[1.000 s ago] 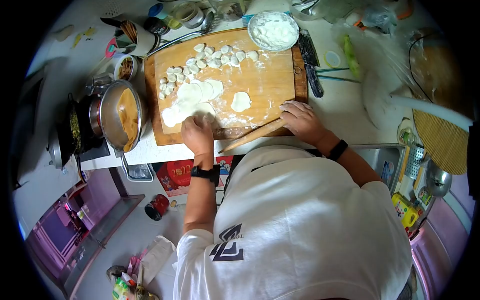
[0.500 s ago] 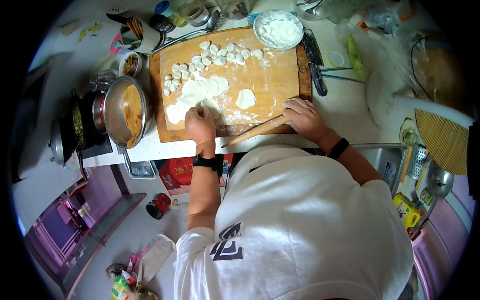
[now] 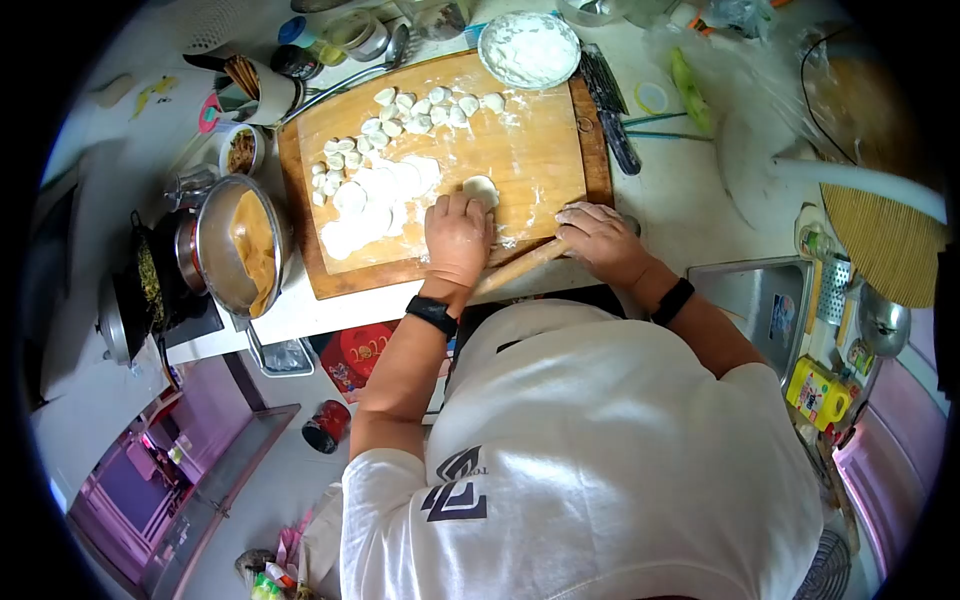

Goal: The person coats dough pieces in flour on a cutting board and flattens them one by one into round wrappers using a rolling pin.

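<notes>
A pale dough round (image 3: 482, 190) lies on the floured wooden board (image 3: 540, 150). Over its near left edge, my left hand (image 3: 459, 238) has its fingers bent and held together, covering part of the round. My right hand (image 3: 597, 236) is wrapped over the upper right end of a wooden rolling pin (image 3: 525, 265), which slants across the board's near edge. Left of my hands, thin dough wrappers (image 3: 372, 198) overlap in a floury pile. Small dough pieces (image 3: 420, 123) sit in a loose band behind them.
A bowl of flour (image 3: 529, 50) stands at the board's back edge, beside a dark-handled knife (image 3: 618, 140). To the left are a large metal bowl (image 3: 243, 245) holding a tan cloth-like sheet and a small bowl (image 3: 242, 150). A sink (image 3: 750, 290) is at the right.
My left hand has moved right, from the wrapper pile to the single dough round. The right hand stays on the rolling pin. The whole view has shifted and turned slightly.
</notes>
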### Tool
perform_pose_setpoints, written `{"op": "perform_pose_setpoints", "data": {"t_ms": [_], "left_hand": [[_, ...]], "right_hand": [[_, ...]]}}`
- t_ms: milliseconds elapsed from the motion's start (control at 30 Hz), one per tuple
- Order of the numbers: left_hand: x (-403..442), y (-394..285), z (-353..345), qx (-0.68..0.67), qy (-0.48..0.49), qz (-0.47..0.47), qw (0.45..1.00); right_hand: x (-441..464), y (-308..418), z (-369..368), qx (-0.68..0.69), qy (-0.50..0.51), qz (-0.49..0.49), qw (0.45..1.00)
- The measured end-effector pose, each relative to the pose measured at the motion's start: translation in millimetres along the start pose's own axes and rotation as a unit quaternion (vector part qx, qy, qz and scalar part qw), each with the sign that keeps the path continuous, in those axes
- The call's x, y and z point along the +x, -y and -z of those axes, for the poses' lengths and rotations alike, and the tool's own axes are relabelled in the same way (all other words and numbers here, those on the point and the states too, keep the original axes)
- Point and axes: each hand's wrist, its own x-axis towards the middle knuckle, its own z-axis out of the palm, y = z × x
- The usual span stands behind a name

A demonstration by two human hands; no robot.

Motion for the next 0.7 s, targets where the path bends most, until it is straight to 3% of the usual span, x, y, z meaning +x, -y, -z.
{"op": "perform_pose_setpoints", "data": {"t_ms": [233,300,367,533,633,700], "left_hand": [[9.7,11.0,-4.0,-0.006,-0.022,-0.035,0.999],[0.4,22.4,7.6,-0.116,-0.112,0.093,0.982],[-19.0,43.7,34.5,-0.169,-0.133,0.236,0.947],[-56.6,79.7,82.6,0.093,-0.175,0.167,0.966],[-69.6,73.7,16.0,0.050,-0.087,0.129,0.987],[-41.6,15.6,5.3,-0.040,-0.096,0.076,0.992]], "right_hand": [[-6.8,7.9,-3.7,0.018,-0.008,-0.016,1.000],[-7.0,6.3,-4.0,0.025,0.004,-0.025,0.999],[-9.0,7.3,-4.5,0.036,0.020,-0.039,0.998],[-10.7,9.1,-5.3,0.029,0.019,-0.038,0.999],[-7.8,15.1,-4.1,0.031,-0.008,-0.019,0.999],[-7.7,15.8,-5.9,0.023,-0.011,-0.015,1.000]]}}
